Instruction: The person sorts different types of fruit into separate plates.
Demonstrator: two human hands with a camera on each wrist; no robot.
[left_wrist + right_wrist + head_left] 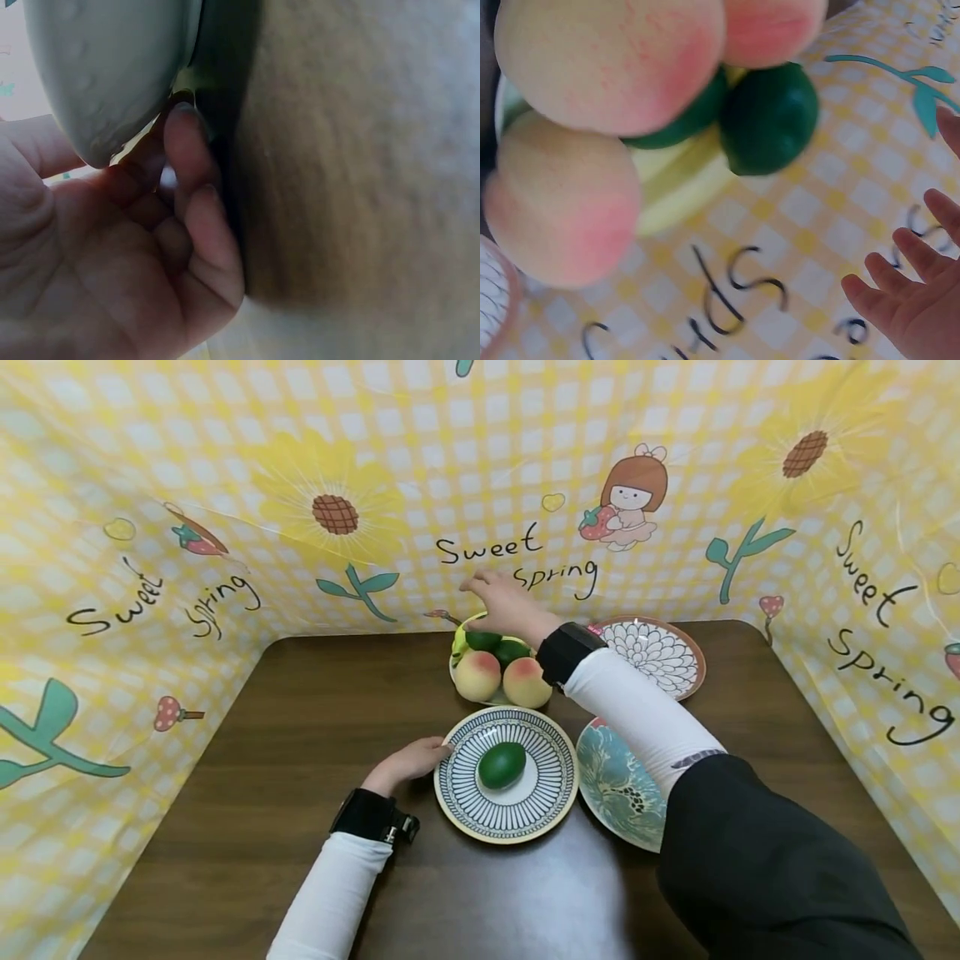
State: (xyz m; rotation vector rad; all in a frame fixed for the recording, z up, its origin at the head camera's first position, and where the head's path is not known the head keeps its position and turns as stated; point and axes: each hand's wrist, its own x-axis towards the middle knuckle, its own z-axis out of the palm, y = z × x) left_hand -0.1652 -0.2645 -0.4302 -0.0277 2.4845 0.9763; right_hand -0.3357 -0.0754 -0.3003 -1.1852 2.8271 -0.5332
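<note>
My left hand (408, 763) grips the left rim of a plate with dark radiating stripes (465, 810), thumb on top. In the left wrist view, its fingers curl by the plate's pale underside (112, 67). A smooth green lime-like fruit (502, 766) lies on this plate. My right hand (513, 608) hovers over the back of a fruit bowl (495, 697), fingers spread and holding nothing. The bowl carries peaches (477, 677), green lime-like fruits (770, 120) and yellow bananas (682, 184). My right wrist hides part of its right side.
A teal patterned plate (618, 785) stands right of the striped plate, partly under my right sleeve. Behind it is a brown-rimmed plate with a petal pattern (652, 652). A yellow checked cloth (420, 460) rises around the dark wooden table (300, 727).
</note>
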